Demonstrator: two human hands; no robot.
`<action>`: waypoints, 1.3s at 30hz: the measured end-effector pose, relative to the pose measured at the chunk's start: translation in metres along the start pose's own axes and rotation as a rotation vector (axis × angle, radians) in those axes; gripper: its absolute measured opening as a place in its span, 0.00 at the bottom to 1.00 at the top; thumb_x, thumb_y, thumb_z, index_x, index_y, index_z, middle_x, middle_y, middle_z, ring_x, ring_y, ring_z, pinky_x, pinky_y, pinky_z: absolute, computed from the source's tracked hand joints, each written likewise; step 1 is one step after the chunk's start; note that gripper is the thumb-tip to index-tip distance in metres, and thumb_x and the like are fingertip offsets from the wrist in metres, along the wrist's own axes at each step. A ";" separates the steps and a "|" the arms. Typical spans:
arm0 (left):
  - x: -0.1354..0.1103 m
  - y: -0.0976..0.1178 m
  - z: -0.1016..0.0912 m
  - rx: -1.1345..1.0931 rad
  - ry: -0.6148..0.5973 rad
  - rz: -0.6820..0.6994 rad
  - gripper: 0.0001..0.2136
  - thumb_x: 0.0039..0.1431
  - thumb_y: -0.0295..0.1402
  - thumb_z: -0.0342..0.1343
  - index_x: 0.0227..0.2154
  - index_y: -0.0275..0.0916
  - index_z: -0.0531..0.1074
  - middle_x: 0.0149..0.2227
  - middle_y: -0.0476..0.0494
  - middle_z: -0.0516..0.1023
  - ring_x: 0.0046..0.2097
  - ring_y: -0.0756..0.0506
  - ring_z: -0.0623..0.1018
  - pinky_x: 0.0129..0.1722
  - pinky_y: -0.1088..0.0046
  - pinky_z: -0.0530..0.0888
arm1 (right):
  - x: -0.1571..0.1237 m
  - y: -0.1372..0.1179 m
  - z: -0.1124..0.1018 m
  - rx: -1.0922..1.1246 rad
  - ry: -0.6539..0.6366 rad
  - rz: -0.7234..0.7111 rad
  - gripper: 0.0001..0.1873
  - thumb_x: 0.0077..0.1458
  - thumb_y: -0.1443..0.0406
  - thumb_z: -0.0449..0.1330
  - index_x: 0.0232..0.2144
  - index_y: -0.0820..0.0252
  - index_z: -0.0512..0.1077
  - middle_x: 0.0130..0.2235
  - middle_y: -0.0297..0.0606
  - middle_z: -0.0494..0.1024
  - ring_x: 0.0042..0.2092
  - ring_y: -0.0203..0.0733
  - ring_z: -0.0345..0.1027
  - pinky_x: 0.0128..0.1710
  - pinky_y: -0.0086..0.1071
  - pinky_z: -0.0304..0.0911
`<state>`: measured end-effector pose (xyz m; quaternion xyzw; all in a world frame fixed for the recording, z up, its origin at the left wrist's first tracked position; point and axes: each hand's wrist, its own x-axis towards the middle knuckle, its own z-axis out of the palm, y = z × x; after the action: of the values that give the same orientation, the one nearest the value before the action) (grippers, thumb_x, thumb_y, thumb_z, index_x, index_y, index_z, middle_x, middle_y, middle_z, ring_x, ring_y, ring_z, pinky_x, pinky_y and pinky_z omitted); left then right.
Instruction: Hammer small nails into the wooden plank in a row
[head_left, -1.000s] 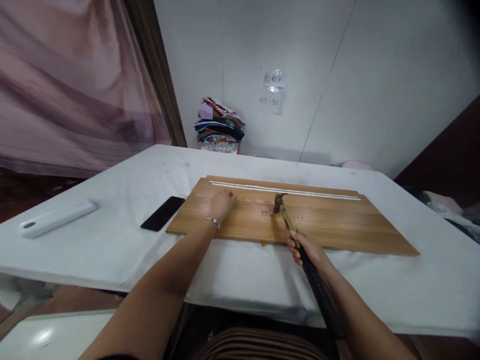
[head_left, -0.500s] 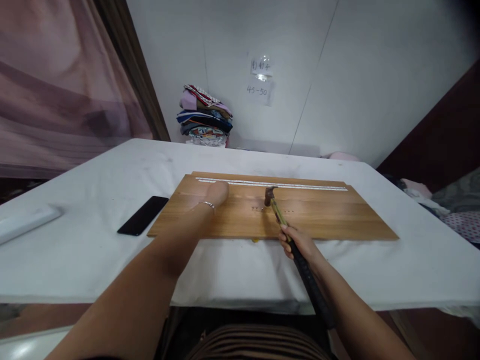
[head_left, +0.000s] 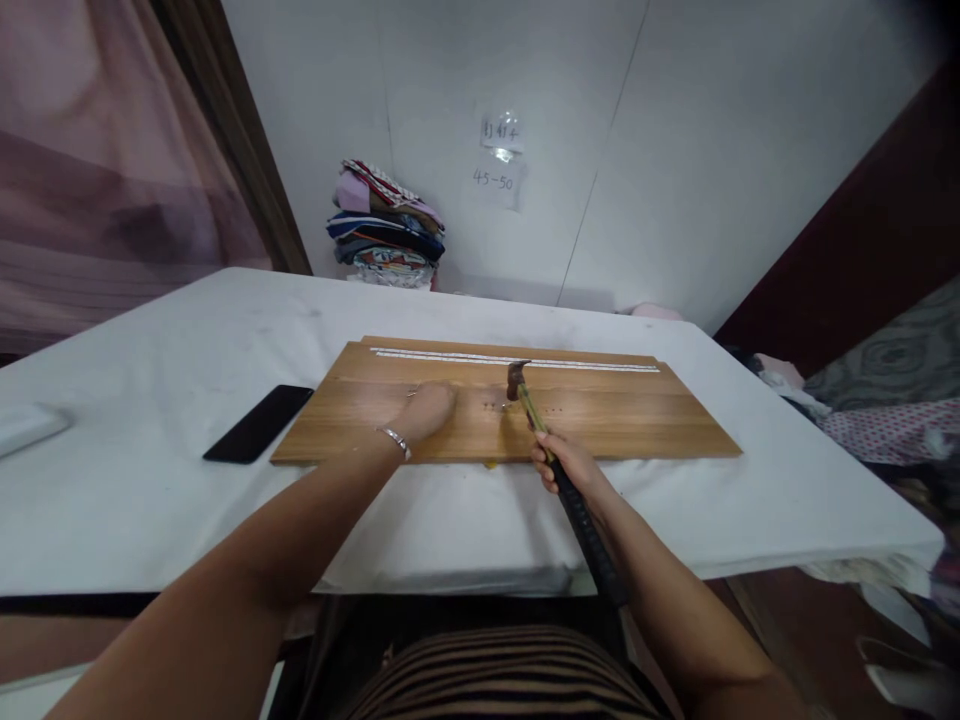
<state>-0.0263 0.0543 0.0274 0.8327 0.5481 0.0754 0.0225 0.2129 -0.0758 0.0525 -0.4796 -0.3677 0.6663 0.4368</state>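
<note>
My right hand (head_left: pixel 568 465) is wrapped round the yellow-and-black handle of a claw hammer (head_left: pixel 586 530). Its rusty metal head is raised over the middle of a brown wooden board (head_left: pixel 630 425). Beneath and beside the head, several small nails (head_left: pixel 489 407) stand in the board in a short row, with more small dark marks to the right. My left hand (head_left: pixel 431 408), with a bracelet at the wrist, is low over the board left of the nails. Its fingers are curled in and mostly hidden; anything between them is too small to make out.
Two white measuring strips (head_left: pixel 600 367) run along the board's far side. A black phone (head_left: pixel 259 424) lies left of the board on the white-covered table (head_left: pixel 150 350). Folded clothes (head_left: pixel 386 228) are stacked by the wall, and a white object (head_left: pixel 30 428) lies far left.
My left hand has come back from near the white strips, towards me and slightly right over the board. The hammer stays raised at about the same spot. The whole view has shifted a little.
</note>
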 end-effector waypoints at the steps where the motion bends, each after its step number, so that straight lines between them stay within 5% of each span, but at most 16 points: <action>1: -0.004 0.003 0.001 0.013 0.001 0.011 0.12 0.60 0.21 0.45 0.35 0.32 0.75 0.38 0.34 0.79 0.40 0.43 0.78 0.46 0.66 0.72 | 0.000 0.000 0.000 -0.004 -0.005 0.007 0.22 0.45 0.54 0.65 0.38 0.55 0.63 0.21 0.21 0.63 0.15 0.28 0.52 0.10 0.22 0.50; 11: -0.031 0.016 0.004 0.093 0.078 -0.093 0.15 0.62 0.20 0.42 0.41 0.31 0.74 0.43 0.31 0.75 0.46 0.41 0.75 0.45 0.67 0.71 | 0.006 0.004 0.002 0.002 0.004 0.010 0.22 0.42 0.53 0.66 0.31 0.55 0.59 0.20 0.21 0.63 0.15 0.27 0.52 0.10 0.22 0.50; 18: -0.033 0.014 0.007 0.020 0.112 -0.144 0.16 0.63 0.22 0.41 0.43 0.33 0.73 0.46 0.34 0.74 0.45 0.43 0.75 0.45 0.68 0.71 | 0.005 0.006 0.003 0.011 0.002 0.018 0.21 0.44 0.55 0.65 0.36 0.55 0.62 0.21 0.21 0.63 0.15 0.26 0.52 0.11 0.21 0.49; 39: -0.034 0.008 0.007 -0.129 0.154 -0.020 0.15 0.62 0.25 0.46 0.43 0.37 0.77 0.46 0.37 0.78 0.51 0.42 0.74 0.53 0.65 0.70 | 0.005 0.009 -0.001 0.013 -0.003 0.000 0.20 0.45 0.54 0.65 0.33 0.55 0.60 0.21 0.21 0.63 0.15 0.26 0.52 0.11 0.21 0.49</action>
<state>-0.0308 0.0200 0.0176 0.8157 0.5506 0.1741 0.0345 0.2111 -0.0738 0.0428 -0.4758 -0.3639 0.6695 0.4392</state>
